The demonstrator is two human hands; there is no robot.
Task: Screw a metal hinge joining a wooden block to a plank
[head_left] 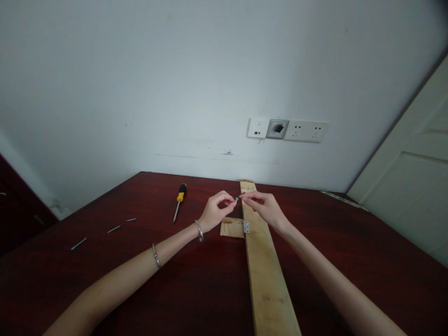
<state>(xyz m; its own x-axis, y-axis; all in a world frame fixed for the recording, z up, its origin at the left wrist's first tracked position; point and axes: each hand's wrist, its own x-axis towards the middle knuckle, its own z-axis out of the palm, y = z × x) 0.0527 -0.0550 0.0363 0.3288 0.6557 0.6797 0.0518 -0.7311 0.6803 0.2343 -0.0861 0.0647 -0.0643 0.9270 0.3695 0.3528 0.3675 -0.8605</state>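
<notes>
My left hand (219, 210) is closed in a pinch on a small silvery metal piece (236, 199) with a ring-like end, too small to name. Close by on the right, my right hand (264, 205) has thumb and forefinger together beside that piece; whatever lies between these fingertips is hidden. Both hands are over the far part of a long wooden board (266, 266). Below them a metal hinge (246, 227) sits where a short wooden piece (232, 227) meets the board's left edge.
A yellow and black screwdriver (180, 200) lies left of my hands on the dark red table (196, 289). Farther left are three nail-like metal pieces (114, 229), spaced apart. Behind the table stands a white wall with sockets (306, 131); a thin strip (343, 200) lies at the right back edge.
</notes>
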